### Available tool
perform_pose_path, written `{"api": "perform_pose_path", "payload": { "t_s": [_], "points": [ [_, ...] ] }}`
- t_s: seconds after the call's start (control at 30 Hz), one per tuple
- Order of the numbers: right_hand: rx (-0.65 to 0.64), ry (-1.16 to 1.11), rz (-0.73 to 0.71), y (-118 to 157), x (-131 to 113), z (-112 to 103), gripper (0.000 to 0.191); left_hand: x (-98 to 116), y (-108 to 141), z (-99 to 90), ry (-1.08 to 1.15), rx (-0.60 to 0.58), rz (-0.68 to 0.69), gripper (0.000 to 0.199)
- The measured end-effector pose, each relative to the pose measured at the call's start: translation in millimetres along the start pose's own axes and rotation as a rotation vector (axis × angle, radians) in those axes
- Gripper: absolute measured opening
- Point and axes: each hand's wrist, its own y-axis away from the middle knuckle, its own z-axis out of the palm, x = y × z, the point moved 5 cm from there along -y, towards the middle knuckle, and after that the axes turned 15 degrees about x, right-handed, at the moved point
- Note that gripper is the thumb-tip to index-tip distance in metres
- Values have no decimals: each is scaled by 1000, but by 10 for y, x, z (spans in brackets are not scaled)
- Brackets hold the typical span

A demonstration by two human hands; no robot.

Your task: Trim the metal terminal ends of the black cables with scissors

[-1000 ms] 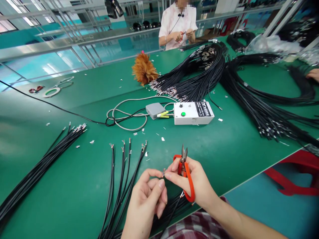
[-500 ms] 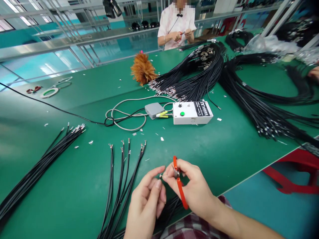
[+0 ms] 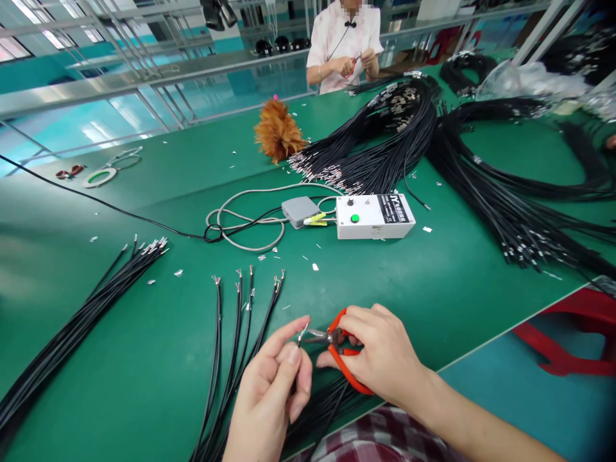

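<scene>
My left hand (image 3: 273,384) pinches a black cable near its stripped end (image 3: 301,335), where thin light wires stick up between thumb and forefinger. In my right hand (image 3: 382,343) is a pair of red-handled cutting pliers (image 3: 347,372). Their metal jaws point left and reach the wire end; whether they touch it I cannot tell. Several black cables with split ends (image 3: 237,321) lie just left of my hands. More black cables (image 3: 332,401) run beneath my hands at the table edge.
A white control box (image 3: 375,218) with a green button stands mid-table, beside a grey pedal (image 3: 299,210). Large black cable bundles (image 3: 380,154) lie behind it, and another bundle (image 3: 96,298) at left. An orange feather duster (image 3: 278,131) sits near a co-worker (image 3: 344,45). A red stool (image 3: 568,340) stands at right.
The pliers have swung round in my right hand so their jaws now point at the wire end. My right fingers have left the wire, and my left hand has shifted slightly left.
</scene>
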Motion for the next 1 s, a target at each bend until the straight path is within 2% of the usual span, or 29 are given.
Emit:
{"api": "perform_pose_path", "payload": {
  "t_s": [0.27, 0.5, 0.7, 0.77, 0.87, 0.93, 1.0],
  "points": [
    [17, 23, -63, -16, -54, -3, 42, -29, 36, 28, -3, -47, -19, 39],
    [167, 65, -177, -1, -73, -58, 43, -31, 36, 20, -16, -62, -7, 37],
    [159, 91, -205, 2, -71, -45, 43, -22, 38, 27, -31, -77, -8, 37],
    [144, 60, -159, -4, -38, -37, 43, -5, 43, 42, -35, -74, 3, 40],
    [50, -64, 48, -27, 84, -5, 44, 27, 40, 54, -42, -51, 34, 46],
    [-12, -87, 165, -36, 160, -1, 42, 26, 27, 53, -44, -41, 34, 41],
    [-13, -42, 181, -43, 189, -43, 37, -4, 7, 55, -49, -47, 6, 28]
  ]
}}
